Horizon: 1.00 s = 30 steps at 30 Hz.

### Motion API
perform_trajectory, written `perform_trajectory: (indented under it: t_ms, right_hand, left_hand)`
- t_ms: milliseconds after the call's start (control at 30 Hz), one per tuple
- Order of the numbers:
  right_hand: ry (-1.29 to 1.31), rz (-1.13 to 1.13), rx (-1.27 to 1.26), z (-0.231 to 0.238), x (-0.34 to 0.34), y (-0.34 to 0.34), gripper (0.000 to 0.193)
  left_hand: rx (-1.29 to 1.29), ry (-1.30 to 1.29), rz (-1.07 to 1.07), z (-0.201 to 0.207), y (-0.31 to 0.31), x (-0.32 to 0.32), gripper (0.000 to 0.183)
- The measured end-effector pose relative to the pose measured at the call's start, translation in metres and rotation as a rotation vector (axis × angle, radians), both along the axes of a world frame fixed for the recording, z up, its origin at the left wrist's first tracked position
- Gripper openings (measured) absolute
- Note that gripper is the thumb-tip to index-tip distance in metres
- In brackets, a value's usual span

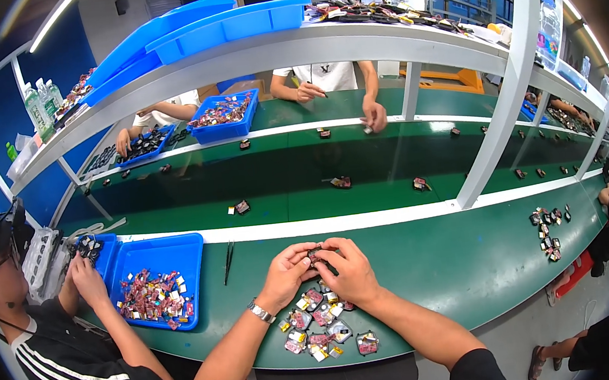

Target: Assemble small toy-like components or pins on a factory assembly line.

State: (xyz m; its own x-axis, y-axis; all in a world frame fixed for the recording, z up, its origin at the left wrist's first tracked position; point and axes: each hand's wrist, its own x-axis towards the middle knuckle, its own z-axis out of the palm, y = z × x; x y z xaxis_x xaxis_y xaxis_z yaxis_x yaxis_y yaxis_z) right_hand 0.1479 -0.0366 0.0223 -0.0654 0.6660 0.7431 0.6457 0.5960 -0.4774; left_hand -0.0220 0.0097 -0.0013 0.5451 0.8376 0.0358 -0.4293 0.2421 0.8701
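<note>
Between my two hands is a small black-edged electronic assembly with a reddish board (pixel 314 258), partly covered by my fingers. My left hand (pixel 283 274), with a metal-banded watch at its wrist, grips the assembly from the left. The fingers of my right hand (pixel 347 270) close on it from the right. Just below my hands, a loose pile of similar assemblies (pixel 319 317) lies on the green table (pixel 430 280), with reddish boards and white and yellow parts. One more assembly (pixel 367 343) sits at the pile's right. Black tweezers (pixel 229 263) lie left of my hands.
A blue tray (pixel 200 273) of small boards stands at left, beside a seated co-worker (pixel 63 352). Beyond a white rail (pixel 308 225), a green belt (pixel 282 185) carries scattered assemblies. More assemblies (pixel 548 236) lie at right. A white post (pixel 497 98) supports an overhead shelf (pixel 291 48).
</note>
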Motion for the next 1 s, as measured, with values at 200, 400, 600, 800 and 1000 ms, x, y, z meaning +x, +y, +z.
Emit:
perform_trajectory:
  t_ms: [200,400,600,800,1000]
  right_hand:
    - [-0.033,-0.021,0.032,-0.002,-0.001,0.002,0.020]
    - [-0.066,-0.041,0.042,-0.004,-0.002,0.002,0.021]
    - [-0.098,-0.050,0.027,-0.011,0.003,0.006,0.019]
    - [-0.105,-0.063,0.008,-0.012,0.005,0.009,0.019]
    - [-0.121,-0.020,-0.020,-0.005,-0.007,0.007,0.034]
  left_hand:
    - [-0.011,0.007,0.006,0.000,-0.002,0.002,0.031]
    - [0.010,0.073,0.016,0.001,-0.003,0.001,0.030]
    - [0.011,0.055,0.024,-0.002,-0.002,0.005,0.029]
    - [0.019,0.121,0.039,-0.001,-0.003,0.008,0.029]
    - [-0.012,0.030,0.095,-0.004,-0.001,0.003,0.030]
